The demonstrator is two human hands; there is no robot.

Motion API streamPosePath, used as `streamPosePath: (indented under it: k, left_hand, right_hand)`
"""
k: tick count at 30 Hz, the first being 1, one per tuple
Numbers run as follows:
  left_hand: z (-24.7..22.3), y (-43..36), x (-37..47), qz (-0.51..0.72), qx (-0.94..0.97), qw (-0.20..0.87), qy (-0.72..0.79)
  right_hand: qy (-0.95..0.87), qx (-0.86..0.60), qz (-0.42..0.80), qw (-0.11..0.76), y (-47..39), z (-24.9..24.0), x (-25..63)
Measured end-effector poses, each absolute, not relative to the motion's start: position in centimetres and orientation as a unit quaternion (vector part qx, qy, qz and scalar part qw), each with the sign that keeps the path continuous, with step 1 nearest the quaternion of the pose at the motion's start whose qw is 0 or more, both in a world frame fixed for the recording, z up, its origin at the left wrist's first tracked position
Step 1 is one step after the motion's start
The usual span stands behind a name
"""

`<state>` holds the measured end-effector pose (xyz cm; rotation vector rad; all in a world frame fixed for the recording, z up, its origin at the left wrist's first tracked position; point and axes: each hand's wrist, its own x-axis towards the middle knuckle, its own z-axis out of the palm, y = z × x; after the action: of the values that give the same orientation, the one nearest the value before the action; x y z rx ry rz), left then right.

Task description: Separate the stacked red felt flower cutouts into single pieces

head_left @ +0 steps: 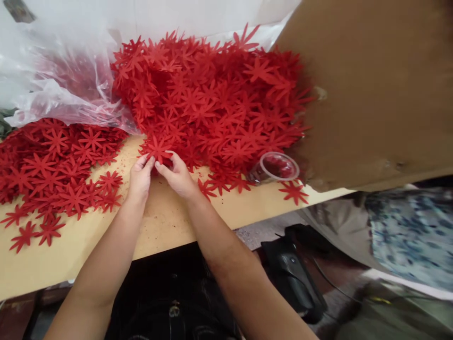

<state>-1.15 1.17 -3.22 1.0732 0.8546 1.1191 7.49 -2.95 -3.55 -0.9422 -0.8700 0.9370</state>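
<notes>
Both my hands pinch one red flower-shaped cutout (158, 148) with narrow petals, held just in front of a big heap. My left hand (140, 174) grips its left side between thumb and fingers. On the right side, my right hand (177, 174) has thumb and forefinger closed on the petals. Behind them rises the large pile of the same red cutouts (208, 104). A second, lower pile of red cutouts (53, 165) lies to the left, with a few loose ones at its front.
A clear plastic cup (278, 167) leans at the big pile's right front. Clear plastic bags (71, 94) lie at the back left. A large brown board (375, 89) stands on the right of the table (166, 226). Below are a black device (297, 274) and patterned fabric (410, 236).
</notes>
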Motion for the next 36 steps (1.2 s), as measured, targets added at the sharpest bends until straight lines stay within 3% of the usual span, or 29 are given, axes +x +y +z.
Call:
streamPosePath:
  k: [4,13,22,29,36]
  left_hand:
    - [-3.1,1.3,-1.0,0.503,0.52,0.578,0.378]
    - [-2.6,0.3,-0.5,0.497,0.572,0.526,0.386]
    - [-2.5,-0.9,-0.2,0.444,0.533,0.639,0.333]
    - [-2.9,-0.2,-0.3,0.491,0.475,0.638,0.354]
    - [-2.5,-0.4,-0.5,0.48,0.454,0.66,0.358]
  right_hand:
    - [-0.38,-0.488,0.356,0.7,-2.5,-3.8,7.9]
    - [-0.372,-0.484,0.348,0.712,-2.7,-3.6,8.5]
    - [-0.334,-0.556,0.306,0.696,-3.2,-3.6,8.8]
    - [-0.358,-0.479,0.4,0.694,-3.1,-3.6,8.1]
    - [-0.364,-0.491,0.389,0.689,-3.1,-3.9,8.2]
